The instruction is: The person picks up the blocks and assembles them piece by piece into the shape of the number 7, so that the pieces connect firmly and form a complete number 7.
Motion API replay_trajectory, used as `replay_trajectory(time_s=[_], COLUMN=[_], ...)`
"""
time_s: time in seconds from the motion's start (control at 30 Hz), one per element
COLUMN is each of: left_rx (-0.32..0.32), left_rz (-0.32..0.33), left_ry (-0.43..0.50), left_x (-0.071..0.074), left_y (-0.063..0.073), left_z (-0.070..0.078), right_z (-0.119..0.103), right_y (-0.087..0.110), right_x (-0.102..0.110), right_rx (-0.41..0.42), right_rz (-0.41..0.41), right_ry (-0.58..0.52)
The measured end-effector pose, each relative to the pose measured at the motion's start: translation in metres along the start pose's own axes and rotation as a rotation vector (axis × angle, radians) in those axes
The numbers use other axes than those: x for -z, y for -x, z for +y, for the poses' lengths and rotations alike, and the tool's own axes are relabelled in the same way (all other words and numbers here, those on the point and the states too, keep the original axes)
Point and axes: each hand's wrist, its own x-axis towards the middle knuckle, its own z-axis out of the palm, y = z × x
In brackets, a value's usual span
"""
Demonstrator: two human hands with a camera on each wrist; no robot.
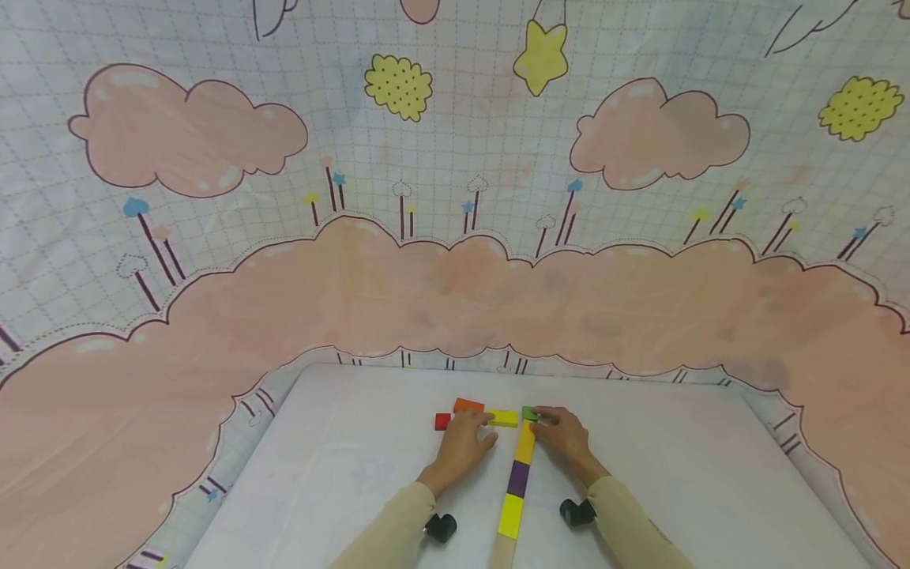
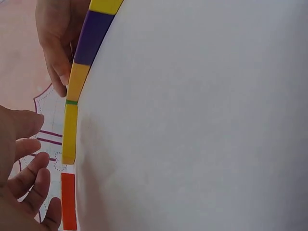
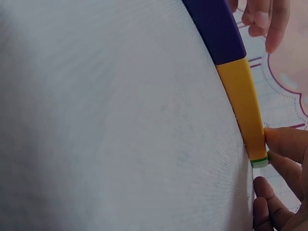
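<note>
On the white table a line of wooden blocks runs toward the person: a green block (image 1: 529, 412) at the far end, then an amber block (image 1: 524, 442), a purple block (image 1: 518, 479), a yellow block (image 1: 510, 516) and a plain wood block (image 1: 503, 552). My right hand (image 1: 564, 439) pinches at the green block, its thumb close against the amber one. Left of the green end lies another yellow block (image 1: 503, 418). My left hand (image 1: 460, 447) hovers beside it with loosely bent fingers, holding nothing. An orange block (image 1: 469, 405) and a red block (image 1: 442, 421) are just beyond the left hand.
Black wrist devices (image 1: 441, 528) hang below both sleeves. A patterned cloth backdrop (image 1: 455, 300) with clouds and stars rises behind the table's far edge. White tabletop (image 1: 341, 442) extends to either side of the blocks.
</note>
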Motion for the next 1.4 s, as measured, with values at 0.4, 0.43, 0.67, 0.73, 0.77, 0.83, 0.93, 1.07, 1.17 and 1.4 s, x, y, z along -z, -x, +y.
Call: replay_trajectory(time_s=[0.4,0.43,0.67,0.73,0.77,0.83,0.93,1.07,1.17,1.4], left_rx=[0.035,0.035,0.074,0.073,0.074,0.074,0.075,0.096,0.114,0.111], left_rz=[0.085,0.089,0.062,0.059,0.057,0.056,0.054,0.043,0.036,0.064], left_ry=[0.079,0.081,0.059,0.055,0.055,0.056,0.058,0.051,0.047,0.047], left_x=[-0.008,-0.009,-0.012,-0.013,-0.013,-0.013,-0.013,-0.014,-0.015,-0.018], left_y=[-0.015,-0.016,-0.021,-0.022,-0.022,-0.023,-0.025,-0.029,-0.032,-0.037], left_z=[-0.007,-0.008,-0.009,-0.009,-0.009,-0.008,-0.009,-0.009,-0.010,-0.011], right_z=[0.003,0.003,0.004,0.004,0.004,0.004,0.003,0.002,0.002,0.003], right_y=[-0.001,-0.001,-0.002,-0.002,-0.003,-0.003,-0.003,-0.002,-0.002,-0.002], right_x=[-0.003,-0.003,-0.003,-0.002,-0.002,-0.002,-0.001,0.000,0.000,-0.001], right_rx=[-0.003,-0.002,0.022,0.018,0.016,0.013,0.010,0.012,0.013,0.025], right_rz=[-0.004,-0.003,0.000,0.002,0.002,0.002,0.003,0.004,0.003,0.008], right_ry=[-0.015,-0.015,0.009,0.010,0.011,0.011,0.011,0.011,0.009,0.014])
